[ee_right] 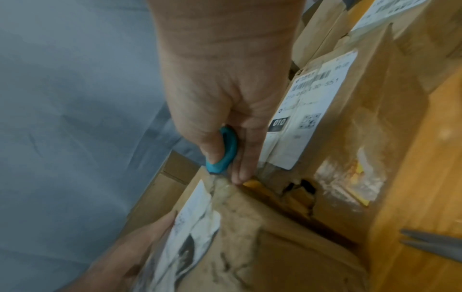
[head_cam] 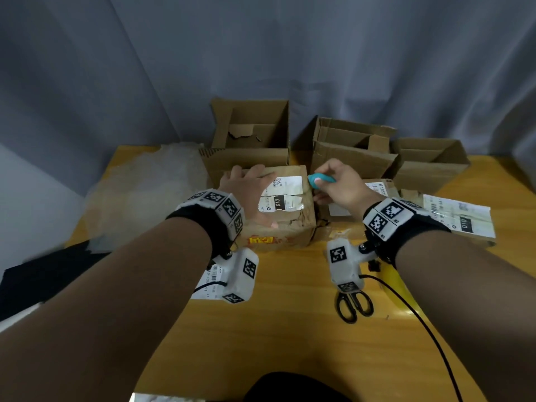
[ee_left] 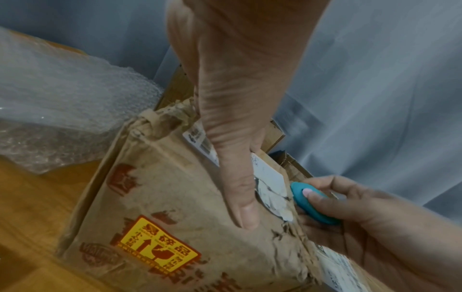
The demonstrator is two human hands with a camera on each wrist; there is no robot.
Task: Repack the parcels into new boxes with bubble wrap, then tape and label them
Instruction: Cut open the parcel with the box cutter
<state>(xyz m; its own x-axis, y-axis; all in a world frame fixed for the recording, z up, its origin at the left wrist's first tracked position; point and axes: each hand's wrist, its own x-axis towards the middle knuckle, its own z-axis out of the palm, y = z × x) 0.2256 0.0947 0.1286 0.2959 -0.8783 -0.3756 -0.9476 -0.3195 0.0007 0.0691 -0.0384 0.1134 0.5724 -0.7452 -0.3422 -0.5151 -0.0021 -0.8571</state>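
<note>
Left hand: the left hand (head_cam: 248, 188) lies flat with straight fingers on top of the worn parcel (head_cam: 285, 227), thumb (ee_left: 243, 199) pressed along the torn label (head_cam: 285, 195); I judge it pins the box so it cannot slide under the cut.
Right hand: the right hand (head_cam: 340, 185) grasps a small teal cutter (head_cam: 320, 180), thumb on its upper face, fingers curled beneath.
Cutter tip: it touches the parcel's far right top edge, just past the left fingertips, where the tape seam ends; likely the start of a slit.
Parcel: directly under the left palm, on the wooden table (head_cam: 275, 329), still closed, cardboard crumpled and torn.
Second parcel: a labelled parcel (ee_right: 332, 110) stands just beside the right knuckles.
New boxes: three open boxes (head_cam: 255, 132) wait beyond both sets of fingertips.
Bubble wrap: the bubble wrap (head_cam: 150, 187) is heaped to the left of the left hand, within reach for padding.
Scissors: the scissors (head_cam: 353, 304) lie behind the right wrist, unused.
</note>
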